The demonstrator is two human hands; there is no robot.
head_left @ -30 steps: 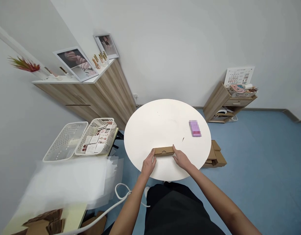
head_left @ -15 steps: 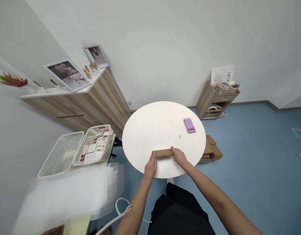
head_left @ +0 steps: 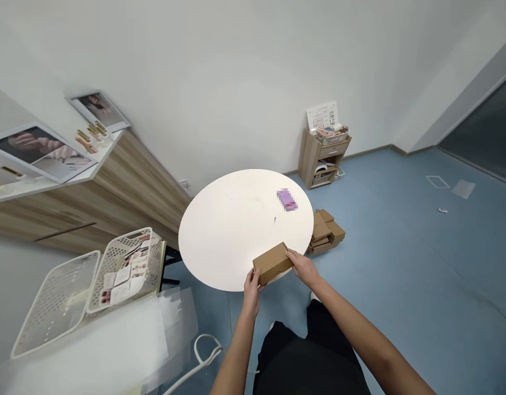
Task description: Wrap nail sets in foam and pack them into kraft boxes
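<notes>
Between my two hands is a closed brown cardboard box (head_left: 273, 262), over the near edge of the white oval table (head_left: 220, 230). My left hand (head_left: 251, 288) grips its left end, thumb on the near side. Fingers of my right hand (head_left: 302, 267) close around its right end. The box is tilted, so its broad top and near side both show. Farther back on the tabletop lies a purple item (head_left: 286, 199), blurred into pixels. A small dark mark or scrap (head_left: 274, 220) sits nearer the box.
Several brown cardboard boxes (head_left: 329, 233) are on the blue floor right of the table. White plastic baskets (head_left: 156, 258) with cards stand at left, beside white sheets (head_left: 113, 340). A wooden cabinet (head_left: 141, 186) and a small shelf unit (head_left: 308, 159) line the wall. A white cable (head_left: 201, 362) loops near my left arm.
Both hands have lifted and tilted the cardboard box, so its broad face now shows where only a narrow side did. The view has turned right.
</notes>
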